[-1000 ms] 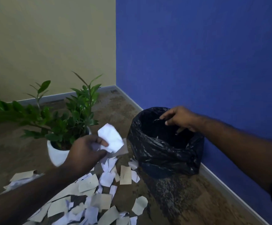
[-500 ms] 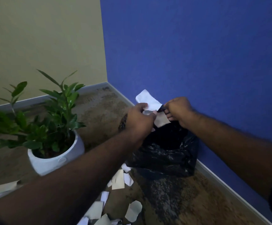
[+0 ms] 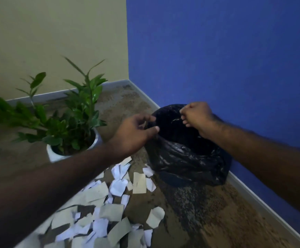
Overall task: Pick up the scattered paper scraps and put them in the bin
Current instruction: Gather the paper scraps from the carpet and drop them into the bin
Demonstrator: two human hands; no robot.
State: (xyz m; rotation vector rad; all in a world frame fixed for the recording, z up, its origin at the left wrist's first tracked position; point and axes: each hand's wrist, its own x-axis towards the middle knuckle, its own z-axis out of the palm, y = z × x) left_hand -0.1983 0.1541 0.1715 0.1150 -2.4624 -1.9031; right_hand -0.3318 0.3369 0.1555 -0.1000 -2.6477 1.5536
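Floor: I see brown mottled carpet [image 3: 217,221] filling the lower part of the view, darker in a patch in front of the bin.
Paper scraps: white and tan scraps [image 3: 101,217] lie scattered on the carpet from about 6 to 7 o'clock, the nearest blurred at the bottom edge, the farthest just beside the bin's base.
Lone scrap: one tan piece [image 3: 155,217] lies apart, at about 6 o'clock.
Left hand: my left hand [image 3: 134,136] reaches in from 8 o'clock, fingers loosely curled, thumb and fingertips at the bin's near left rim; I cannot tell whether they pinch the liner. No paper shows in it.
Right hand: my right hand [image 3: 197,116] comes in from 4 o'clock, curled tight and gripping the liner at the far rim.
Bin: the bin [image 3: 186,158], lined with a black plastic bag, stands at centre against the blue wall; its inside is too dark to see.
Plant: a leafy green plant in a white pot [image 3: 56,154] stands at 9 o'clock.
Walls: a beige wall [image 3: 56,42] at 11 o'clock meets a blue wall [image 3: 226,51] at 1 o'clock, with a pale skirting board [image 3: 263,203] along both.
Writing: none legible to me.
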